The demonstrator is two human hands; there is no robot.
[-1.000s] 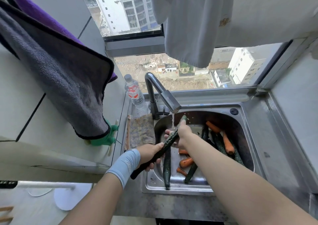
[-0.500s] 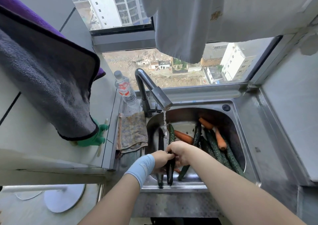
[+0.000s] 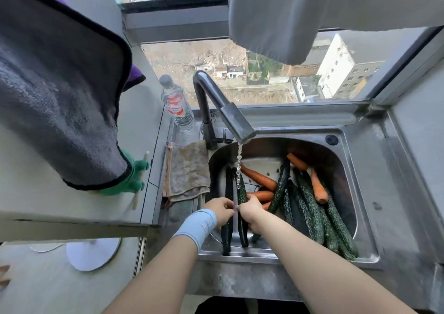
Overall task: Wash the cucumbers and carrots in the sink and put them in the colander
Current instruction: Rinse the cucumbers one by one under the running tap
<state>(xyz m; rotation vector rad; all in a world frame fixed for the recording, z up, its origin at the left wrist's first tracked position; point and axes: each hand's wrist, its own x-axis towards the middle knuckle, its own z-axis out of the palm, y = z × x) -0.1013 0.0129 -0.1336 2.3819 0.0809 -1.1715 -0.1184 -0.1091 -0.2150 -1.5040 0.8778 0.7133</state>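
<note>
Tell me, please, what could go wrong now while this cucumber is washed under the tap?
The wet cucumber may slip from the right hand, which grips its middle.
The stream hits it close to the left wall of the sink, so water may splash onto the cloth.
No colander is in view, so carrying it away may drip.
</note>
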